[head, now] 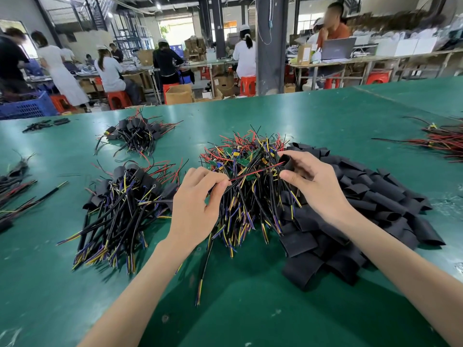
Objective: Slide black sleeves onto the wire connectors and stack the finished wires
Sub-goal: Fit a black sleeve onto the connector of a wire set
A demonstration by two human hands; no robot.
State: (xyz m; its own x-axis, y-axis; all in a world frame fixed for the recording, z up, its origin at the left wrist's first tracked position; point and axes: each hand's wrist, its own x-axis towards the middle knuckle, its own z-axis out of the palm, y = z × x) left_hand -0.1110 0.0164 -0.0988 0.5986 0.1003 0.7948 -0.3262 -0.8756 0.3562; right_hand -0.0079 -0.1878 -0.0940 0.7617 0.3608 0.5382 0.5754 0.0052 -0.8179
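We see the left hand [198,204] with thumb and forefinger pinched on a thin wire [253,173], red along the stretch that shows. The wire runs from those fingertips across to the right hand [317,189], where its far end meets the mouth of a black sleeve [290,164]. That sleeve is gripped between the right thumb and forefinger. Whether the wire tip is inside it, we cannot tell.

Between the two hands, and partly under them, lies the pile of bare wires [240,204]: black leads with yellow, blue and purple ends, with red strands and small green boards tangled on the side away from us. Under the right wrist and spreading out to the right of that hand sits the heap of loose sleeves [375,204], flat black tubes lying over one another. Just left of the left hand we see the stack of finished wires [125,196], their connectors covered in black. Beyond it, further from the left hand, lies a second finished bundle [135,132]. All of this rests on the green table [325,116]. Well out to the right of the right hand lie more red and black wires [441,142], and far left of the left hand another dark bundle [15,186]. Behind the table, other workers [110,71] sit at benches
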